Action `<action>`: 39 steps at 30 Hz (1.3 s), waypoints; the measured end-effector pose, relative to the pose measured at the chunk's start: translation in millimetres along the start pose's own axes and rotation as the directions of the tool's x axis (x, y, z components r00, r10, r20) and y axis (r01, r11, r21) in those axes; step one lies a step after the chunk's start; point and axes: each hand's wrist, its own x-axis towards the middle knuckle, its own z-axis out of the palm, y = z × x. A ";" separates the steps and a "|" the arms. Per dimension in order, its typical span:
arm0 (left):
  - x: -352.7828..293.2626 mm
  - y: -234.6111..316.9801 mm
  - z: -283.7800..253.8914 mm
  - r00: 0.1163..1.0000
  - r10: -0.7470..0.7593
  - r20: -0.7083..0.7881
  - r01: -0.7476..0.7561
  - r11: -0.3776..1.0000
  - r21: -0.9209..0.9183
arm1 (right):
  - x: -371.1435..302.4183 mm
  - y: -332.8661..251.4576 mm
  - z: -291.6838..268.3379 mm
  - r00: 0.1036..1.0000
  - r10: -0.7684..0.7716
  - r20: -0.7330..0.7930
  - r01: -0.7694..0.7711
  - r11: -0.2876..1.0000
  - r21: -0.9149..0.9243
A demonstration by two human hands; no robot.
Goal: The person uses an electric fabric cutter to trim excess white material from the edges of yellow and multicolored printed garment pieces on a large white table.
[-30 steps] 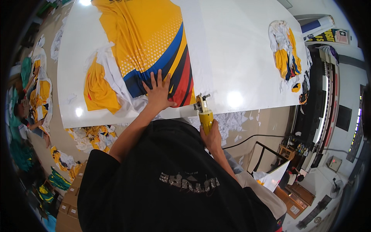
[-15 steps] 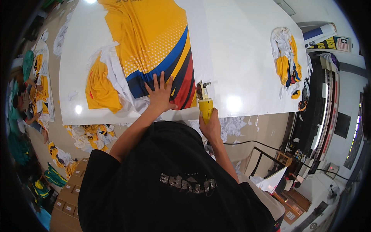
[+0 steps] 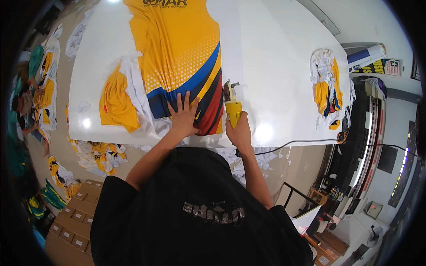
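A printed sheet of yellow fabric (image 3: pixel 182 48) with blue, black and red curved stripes lies flat on a white table (image 3: pixel 275 57). My left hand (image 3: pixel 183 116) presses flat on the striped lower part, fingers spread. My right hand (image 3: pixel 239 132) grips a yellow electric rotary cutter (image 3: pixel 232 107), which stands at the fabric's right edge near the table's front. Its black cord (image 3: pixel 288 144) trails off to the right.
A cut yellow piece with white trimmings (image 3: pixel 116 98) lies left of my left hand. A heap of coloured offcuts (image 3: pixel 327 84) sits at the table's right end. Scraps (image 3: pixel 95 155) litter the floor, with cardboard boxes (image 3: pixel 73 217) lower left and a large dark machine (image 3: pixel 368 128) on the right.
The cutter in my right hand has come up from below the table edge onto the table beside the fabric's right edge. My left hand stays pressed on the stripes.
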 end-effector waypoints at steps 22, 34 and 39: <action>-1.1 0.4 -1.6 0.999 -0.032 0.014 0.032 0.999 0.002 | 216.6 -62.6 -1.6 0.973 -0.222 -0.059 0.216 0.971 -0.097; 0.2 3.4 -9.3 0.998 -0.047 0.034 0.048 0.999 -0.025 | 350.7 -105.8 -4.5 0.967 -0.250 -0.052 0.241 0.961 -0.139; -6.2 2.7 -15.6 0.992 -0.085 0.096 0.086 0.996 -0.004 | 380.0 -100.7 -16.9 0.943 -0.333 0.009 0.331 0.932 -0.148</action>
